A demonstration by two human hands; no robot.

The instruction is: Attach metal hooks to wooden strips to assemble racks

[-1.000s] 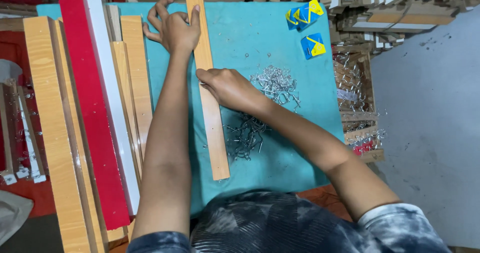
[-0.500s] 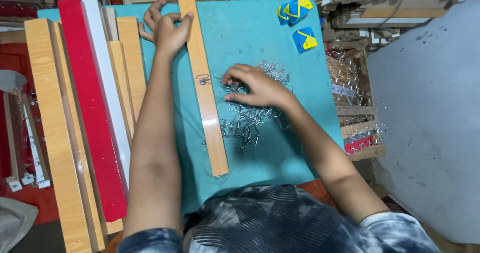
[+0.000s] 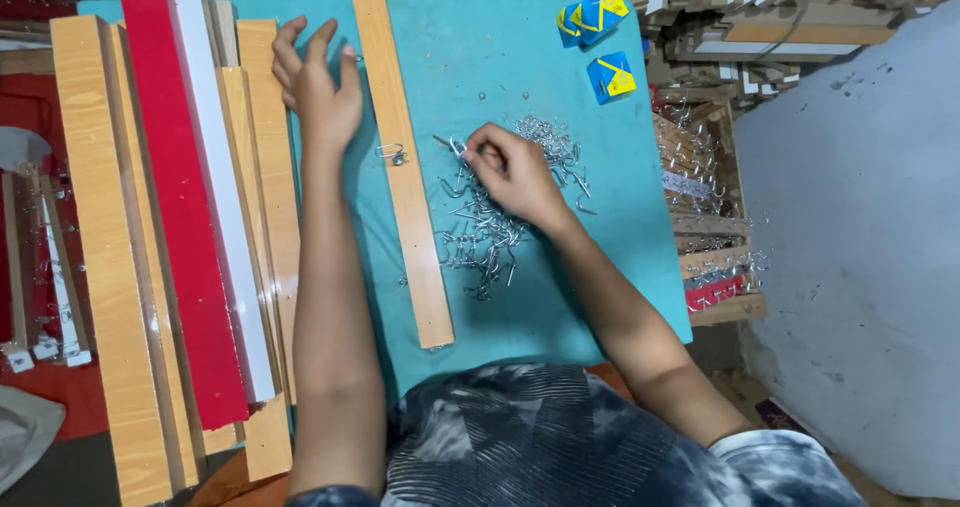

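A long light wooden strip (image 3: 407,177) lies lengthwise on the teal table cover (image 3: 560,297). One metal hook (image 3: 392,153) is fixed in its left edge near the middle. My left hand (image 3: 318,87) rests open, fingers spread, just left of the strip's far end. My right hand (image 3: 512,170) sits on a loose pile of metal hooks (image 3: 490,229) to the right of the strip, its fingers pinched on a hook (image 3: 452,147) at the pile's upper edge.
Several long boards, wood-coloured, red (image 3: 180,197) and white (image 3: 222,187), lie side by side at the left. Three small blue-and-yellow boxes (image 3: 600,39) sit at the table's far right. A wooden crate (image 3: 712,217) with more hooks stands beyond the right edge.
My right hand has left the strip and moved right onto the hook pile. A hook now shows in the strip's edge. My left hand has slid slightly back from the strip's far end.
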